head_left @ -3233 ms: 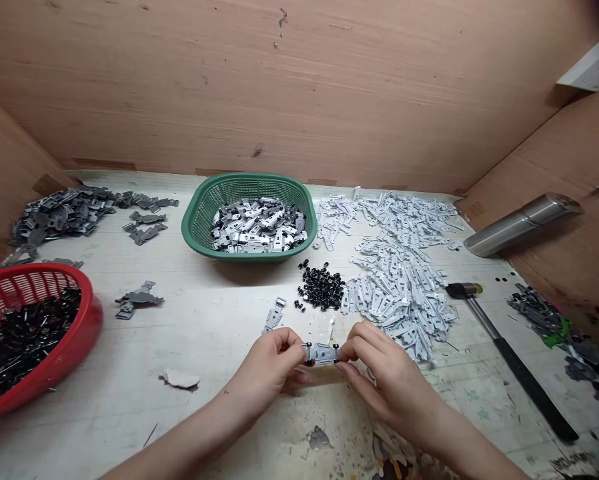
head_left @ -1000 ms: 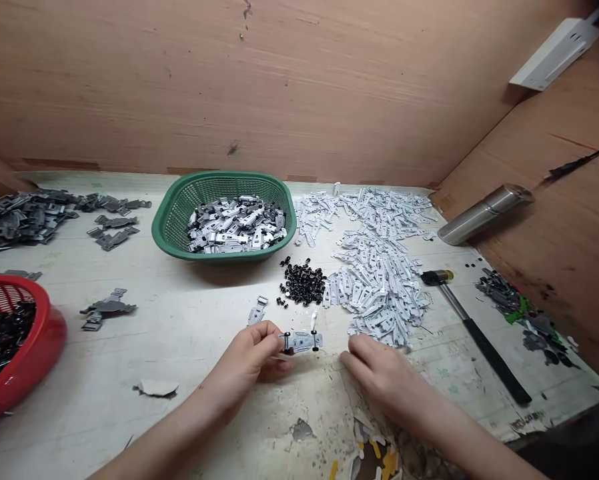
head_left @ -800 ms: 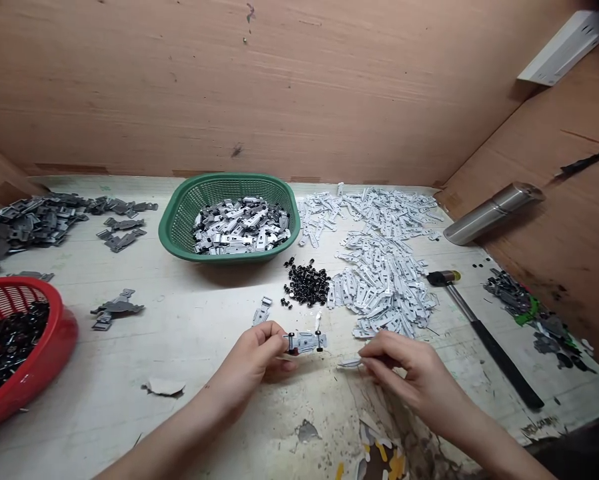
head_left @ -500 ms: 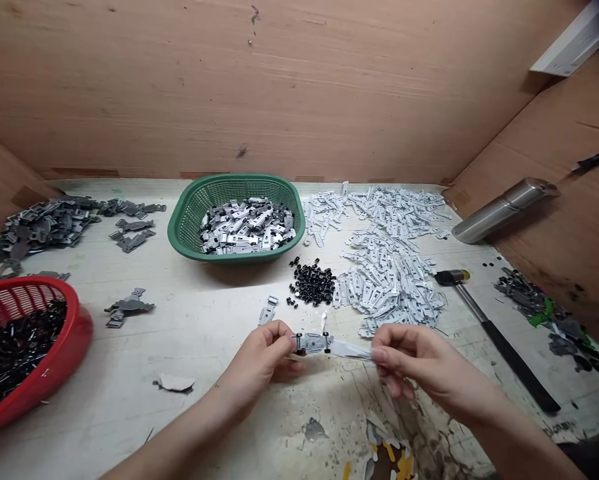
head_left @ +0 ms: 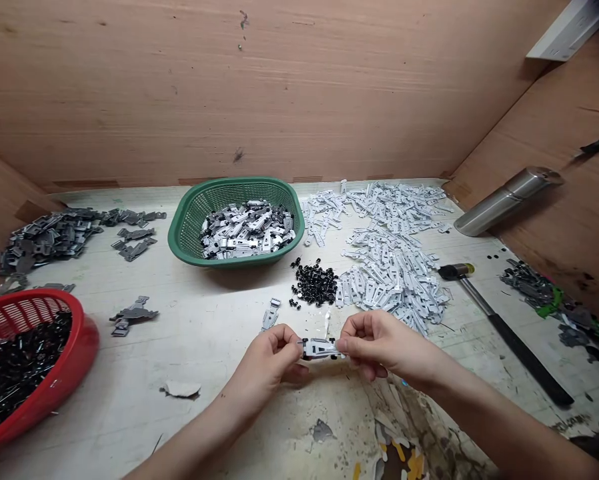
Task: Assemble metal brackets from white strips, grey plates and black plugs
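Observation:
Between my two hands, just above the table, is a small toy race car [head_left: 319, 348] with a white body over a grey base and black wheels. My left hand [head_left: 278, 353] pinches its left end. At the right end, the fingertips of my right hand [head_left: 372, 345] are closed on the white body. Just beyond my left hand lies a loose grey car base [head_left: 271, 315]. A pile of black wheels [head_left: 315, 283] is behind the car, and a heap of white car bodies [head_left: 392, 267] spreads to the right.
A green basket [head_left: 179, 250] holds several assembled cars. At left stand a red basket [head_left: 87, 347] of black parts and a pile of grey bases [head_left: 49, 237]. On the right are a hammer [head_left: 509, 340] and a steel cylinder [head_left: 504, 200]. Board walls enclose the table.
My right hand has moved left with the white body, which now lies over the grey base. My left hand has kept its pinch on the left end.

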